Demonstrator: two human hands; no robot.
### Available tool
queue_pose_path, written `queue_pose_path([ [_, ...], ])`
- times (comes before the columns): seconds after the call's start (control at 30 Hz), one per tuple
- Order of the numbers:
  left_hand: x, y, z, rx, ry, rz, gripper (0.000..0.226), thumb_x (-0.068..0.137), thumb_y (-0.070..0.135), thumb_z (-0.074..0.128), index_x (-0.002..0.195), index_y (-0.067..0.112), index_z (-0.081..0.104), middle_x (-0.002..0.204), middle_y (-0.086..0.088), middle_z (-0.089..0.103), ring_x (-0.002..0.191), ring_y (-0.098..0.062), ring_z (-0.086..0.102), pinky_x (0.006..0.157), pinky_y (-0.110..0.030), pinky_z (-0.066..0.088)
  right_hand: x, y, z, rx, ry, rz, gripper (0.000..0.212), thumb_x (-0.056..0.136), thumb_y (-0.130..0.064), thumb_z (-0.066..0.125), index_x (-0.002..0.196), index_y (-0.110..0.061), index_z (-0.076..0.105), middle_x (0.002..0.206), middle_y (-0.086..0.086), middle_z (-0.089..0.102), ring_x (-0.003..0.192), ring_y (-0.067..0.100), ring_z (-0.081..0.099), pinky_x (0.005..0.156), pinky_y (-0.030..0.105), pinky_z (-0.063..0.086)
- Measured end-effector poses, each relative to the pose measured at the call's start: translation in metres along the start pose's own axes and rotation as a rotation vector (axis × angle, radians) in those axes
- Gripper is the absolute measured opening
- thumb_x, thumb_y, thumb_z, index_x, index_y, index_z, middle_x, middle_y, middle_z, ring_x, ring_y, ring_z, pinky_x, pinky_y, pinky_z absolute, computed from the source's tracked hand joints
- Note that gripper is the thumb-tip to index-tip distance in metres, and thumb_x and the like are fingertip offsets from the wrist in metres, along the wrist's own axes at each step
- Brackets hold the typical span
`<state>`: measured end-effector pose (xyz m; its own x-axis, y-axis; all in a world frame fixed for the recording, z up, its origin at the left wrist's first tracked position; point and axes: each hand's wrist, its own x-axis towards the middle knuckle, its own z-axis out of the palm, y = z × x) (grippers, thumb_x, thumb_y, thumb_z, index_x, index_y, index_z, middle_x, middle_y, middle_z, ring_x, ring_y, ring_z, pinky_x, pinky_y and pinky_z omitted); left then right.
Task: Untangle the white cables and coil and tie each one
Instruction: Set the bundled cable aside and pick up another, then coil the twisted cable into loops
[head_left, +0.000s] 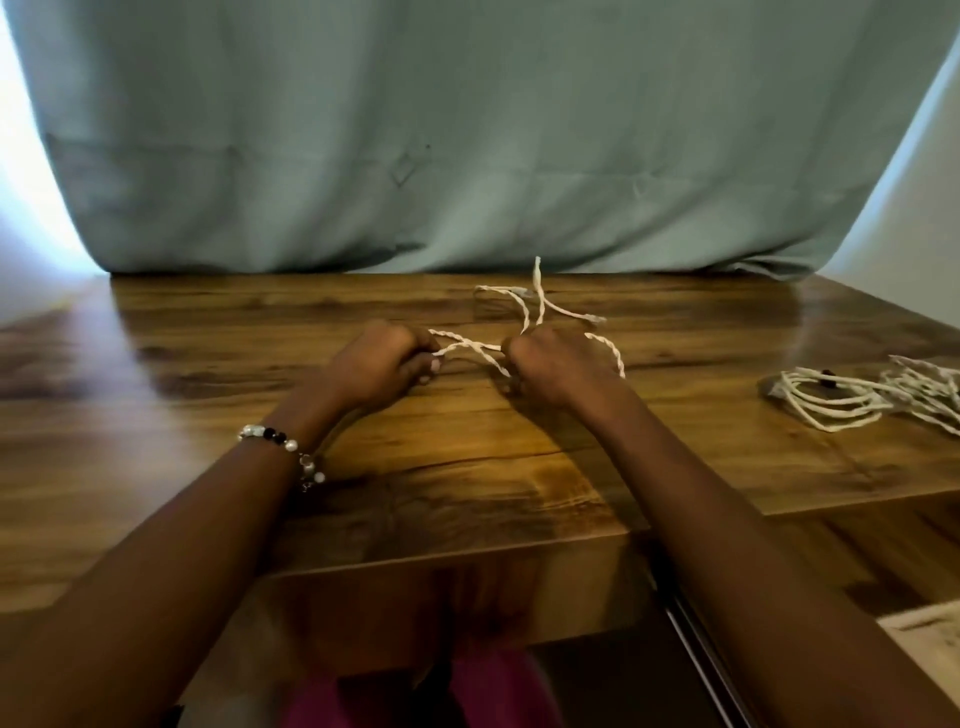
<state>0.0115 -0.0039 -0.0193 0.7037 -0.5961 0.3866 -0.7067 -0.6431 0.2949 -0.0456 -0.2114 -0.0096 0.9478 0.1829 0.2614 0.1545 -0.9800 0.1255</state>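
Centrally, twisted white cable (524, 312), both hands' grip, loose ends splayed

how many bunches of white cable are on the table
2. One twisted cable is held between the left hand and right hand at mid-table; another cable pile lies at the right edge, partly cut off.
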Motion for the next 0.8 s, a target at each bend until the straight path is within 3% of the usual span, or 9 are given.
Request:
queue_pose_path([
  [0.1, 0.002, 0.006, 0.001, -0.040, 0.136, 0.095, 0.029, 0.090, 0.027, 0.055, 0.097, 0.006, 0.073, 0.080, -0.008, 0.074, 0.071, -0.014, 0.065, 0.060, -0.003, 0.036, 0.018, -0.020, 0.003, 0.034, 0.116, -0.019, 0.027, 0.087, -0.028, 0.062, 0.110, -0.015, 0.058, 0.108, 0.014, 0.062, 0.096, 0.031, 0.059, 0.067, 0.033, 0.041],
  [0.2, 0.003, 0.011, -0.002, -0.075, 0.153, 0.177, 0.044, 0.084, 0.042, 0.051, 0.098, 0.007, 0.073, 0.081, -0.007, 0.074, 0.069, -0.013, 0.066, 0.062, -0.015, 0.043, 0.038, -0.025, 0.016, 0.256, 0.209, -0.007, 0.015, 0.084, -0.019, 0.064, 0.098, -0.015, 0.063, 0.098, 0.011, 0.064, 0.089, 0.030, 0.061, 0.064, 0.029, 0.038],
  [0.3, 0.005, -0.005, -0.007, -0.088, 0.155, 0.095, 0.033, 0.081, 0.038, 0.067, 0.098, 0.011, 0.073, 0.082, -0.004, 0.072, 0.071, -0.013, 0.064, 0.066, -0.025, 0.046, 0.038, -0.013, 0.015, 0.473, 0.380, -0.019, 0.013, 0.084, -0.002, 0.055, 0.088, -0.008, 0.066, 0.084, 0.011, 0.067, 0.080, 0.028, 0.060, 0.064, 0.028, 0.036],
  [0.4, 0.006, -0.024, -0.014, -0.021, 0.123, 0.009, 0.015, 0.084, 0.036, 0.069, 0.085, 0.021, 0.066, 0.074, 0.003, 0.065, 0.064, -0.005, 0.055, 0.063, -0.029, 0.044, 0.027, 0.010, 0.003, 0.809, 0.581, -0.014, 0.020, 0.087, -0.005, 0.051, 0.095, -0.004, 0.069, 0.079, 0.000, 0.064, 0.072, 0.015, 0.058, 0.063, 0.025, 0.040],
  [0.5, 0.006, -0.029, -0.022, -0.153, 0.243, -0.050, 0.011, 0.089, 0.026, 0.065, 0.079, 0.024, 0.062, 0.070, 0.006, 0.062, 0.062, 0.003, 0.052, 0.059, -0.018, 0.037, 0.021, 0.032, 0.000, 1.026, 0.750, 0.090, 0.026, 0.087, -0.008, 0.049, 0.102, -0.008, 0.070, 0.084, -0.006, 0.067, 0.073, -0.001, 0.060, 0.069, 0.022, 0.047],
  [0.6, 0.009, -0.022, -0.021, -0.169, 0.295, -0.031, 0.006, 0.091, 0.023, 0.064, 0.086, 0.019, 0.065, 0.074, 0.001, 0.066, 0.068, -0.009, 0.056, 0.062, -0.024, 0.039, 0.022, 0.045, -0.001, 1.098, 0.908, 0.291, 0.031, 0.088, 0.001, 0.047, 0.107, -0.006, 0.069, 0.084, -0.008, 0.065, 0.069, -0.002, 0.057, 0.067, 0.020, 0.048],
  [0.67, 0.012, -0.019, -0.016, -0.058, 0.310, 0.031, 0.015, 0.094, 0.021, 0.056, 0.087, 0.011, 0.064, 0.077, -0.005, 0.064, 0.073, -0.021, 0.055, 0.063, -0.031, 0.037, 0.020, 0.048, -0.003, 1.024, 0.994, 0.334, 0.031, 0.089, 0.000, 0.048, 0.112, -0.003, 0.068, 0.092, -0.005, 0.068, 0.077, 0.006, 0.064, 0.073, 0.018, 0.050],
  [0.73, 0.012, -0.018, -0.014, 0.016, 0.367, 0.088, 0.027, 0.094, 0.024, 0.045, 0.085, 0.006, 0.062, 0.077, -0.005, 0.060, 0.074, -0.022, 0.052, 0.064, -0.030, 0.033, 0.020, 0.052, -0.002, 0.832, 0.879, 0.259, 0.037, 0.086, -0.007, 0.054, 0.122, -0.007, 0.063, 0.101, 0.004, 0.070, 0.095, 0.023, 0.066, 0.086, 0.028, 0.050],
  [0.8, 0.008, -0.018, -0.016, 0.058, 0.451, 0.112, 0.035, 0.093, 0.029, 0.039, 0.087, 0.004, 0.063, 0.079, -0.008, 0.061, 0.074, -0.018, 0.048, 0.066, -0.028, 0.030, 0.018, 0.047, 0.000, 0.639, 0.599, 0.203, 0.070, 0.082, -0.027, 0.071, 0.144, -0.027, 0.038, 0.121, 0.011, 0.062, 0.113, 0.033, 0.054, 0.097, 0.040, 0.041],
])
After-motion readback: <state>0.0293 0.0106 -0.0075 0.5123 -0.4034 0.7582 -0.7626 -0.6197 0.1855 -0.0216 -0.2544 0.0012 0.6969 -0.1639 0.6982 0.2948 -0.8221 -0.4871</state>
